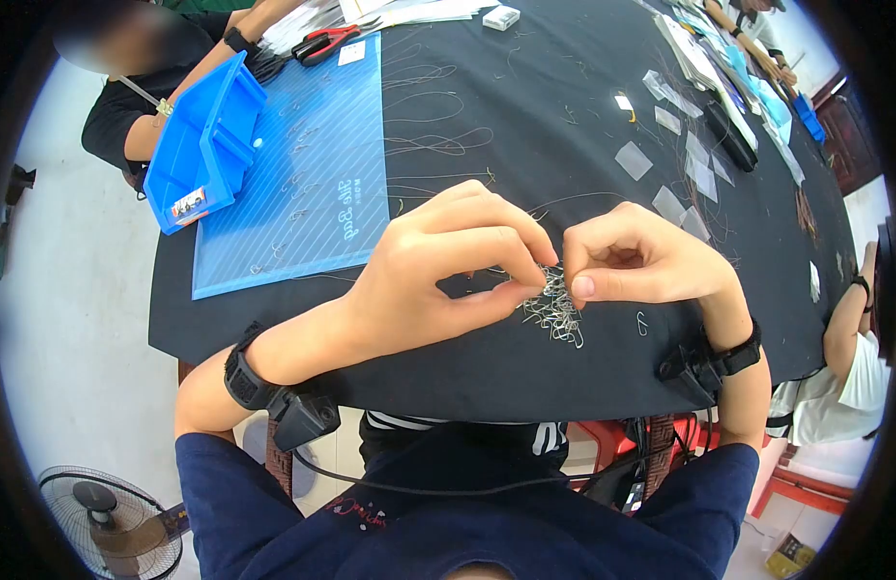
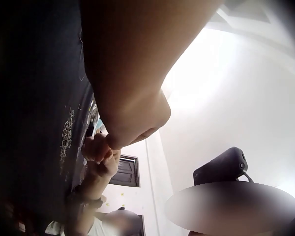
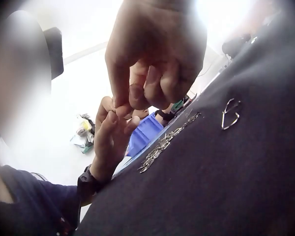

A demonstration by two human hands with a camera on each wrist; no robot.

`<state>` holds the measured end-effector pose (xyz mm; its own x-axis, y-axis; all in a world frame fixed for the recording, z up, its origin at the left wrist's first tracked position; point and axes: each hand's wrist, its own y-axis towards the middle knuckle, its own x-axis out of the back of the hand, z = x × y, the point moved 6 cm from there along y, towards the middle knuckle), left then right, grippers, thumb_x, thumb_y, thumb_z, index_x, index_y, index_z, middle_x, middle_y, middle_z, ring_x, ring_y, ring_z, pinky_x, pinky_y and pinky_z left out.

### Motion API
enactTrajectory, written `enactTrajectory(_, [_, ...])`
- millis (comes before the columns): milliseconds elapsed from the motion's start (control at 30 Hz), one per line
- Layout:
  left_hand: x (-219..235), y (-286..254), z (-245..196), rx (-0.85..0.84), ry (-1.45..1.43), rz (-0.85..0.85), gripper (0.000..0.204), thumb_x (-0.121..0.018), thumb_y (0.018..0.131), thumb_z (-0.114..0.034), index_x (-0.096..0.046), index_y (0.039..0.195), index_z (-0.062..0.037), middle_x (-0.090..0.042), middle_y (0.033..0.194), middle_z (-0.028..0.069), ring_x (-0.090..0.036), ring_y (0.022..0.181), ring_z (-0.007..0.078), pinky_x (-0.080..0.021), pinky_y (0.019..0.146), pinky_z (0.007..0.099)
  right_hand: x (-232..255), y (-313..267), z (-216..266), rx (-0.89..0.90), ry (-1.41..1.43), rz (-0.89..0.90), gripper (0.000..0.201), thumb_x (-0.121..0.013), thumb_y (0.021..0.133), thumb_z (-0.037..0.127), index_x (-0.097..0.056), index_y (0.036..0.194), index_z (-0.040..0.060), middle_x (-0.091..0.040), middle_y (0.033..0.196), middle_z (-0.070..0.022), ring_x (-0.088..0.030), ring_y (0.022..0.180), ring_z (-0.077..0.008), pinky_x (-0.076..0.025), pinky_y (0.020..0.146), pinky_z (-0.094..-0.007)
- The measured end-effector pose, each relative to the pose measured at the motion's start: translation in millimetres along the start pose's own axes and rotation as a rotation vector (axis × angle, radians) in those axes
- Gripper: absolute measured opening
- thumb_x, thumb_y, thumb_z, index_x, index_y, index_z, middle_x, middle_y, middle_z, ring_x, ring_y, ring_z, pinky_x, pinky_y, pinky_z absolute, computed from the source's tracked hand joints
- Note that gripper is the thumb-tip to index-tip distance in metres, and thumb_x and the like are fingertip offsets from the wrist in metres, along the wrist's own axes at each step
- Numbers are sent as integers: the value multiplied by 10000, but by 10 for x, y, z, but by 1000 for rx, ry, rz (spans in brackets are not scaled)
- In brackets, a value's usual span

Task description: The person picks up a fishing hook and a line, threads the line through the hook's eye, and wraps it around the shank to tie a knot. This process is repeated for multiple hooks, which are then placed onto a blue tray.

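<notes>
My left hand (image 1: pixel 438 266) pinches with thumb and forefinger close over a pile of small bent-wire metal hooks (image 1: pixel 556 314). Facing it, my right hand (image 1: pixel 651 261) brings its thumb and forefinger together, the other fingers curled. A thin line (image 1: pixel 574 196) runs up to the back of the right hand. In the right wrist view the fingertips of both hands meet; I cannot tell what tiny piece the left ones hold. One hook (image 3: pixel 231 114) lies apart from the pile, below the right hand.
A blue file bag (image 1: pixel 322 193) bears rows of hooks with lines trailing off it. On it stand a blue bin (image 1: pixel 202 155) and red-handled pliers (image 1: pixel 324 43). Clear plastic pieces (image 1: pixel 634 160) lie right on the black tablecloth (image 1: pixel 525 97). Other people sit around the table.
</notes>
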<state>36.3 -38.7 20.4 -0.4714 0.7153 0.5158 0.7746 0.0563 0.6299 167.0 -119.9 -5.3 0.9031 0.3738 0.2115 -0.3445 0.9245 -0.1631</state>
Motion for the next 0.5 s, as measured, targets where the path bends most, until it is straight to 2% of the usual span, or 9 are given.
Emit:
enactTrajectory(100, [-9, -5, 3, -3, -17, 6, 155, -741, 665, 26, -676, 768, -70, -668, 923, 38, -560, 738, 109, -433, 499, 189, -20, 25, -22, 42, -14, -6, 257, -615, 914, 254, -589, 783, 34, -433, 621, 72, -345, 569, -16, -266, 503, -213])
enactTrajectory(200, [-15, -7, 0, -10, -28, 10, 151, -740, 667, 27, -675, 763, -70, -668, 921, 37, -557, 728, 107, -430, 498, 190, -38, 27, -38, -7, -7, 22, 266, -613, 915, 265, -590, 780, 37, -417, 601, 76, -337, 557, -18, -257, 499, -218])
enactTrajectory(500, [-38, -11, 4, -14, -44, 18, 135, -726, 686, 34, -667, 759, -63, -672, 894, 31, -559, 721, 100, -419, 483, 189, -48, 35, -46, 2, 6, 11, 269, -614, 915, 271, -597, 784, 36, -392, 578, 86, -321, 544, -18, -247, 494, -222])
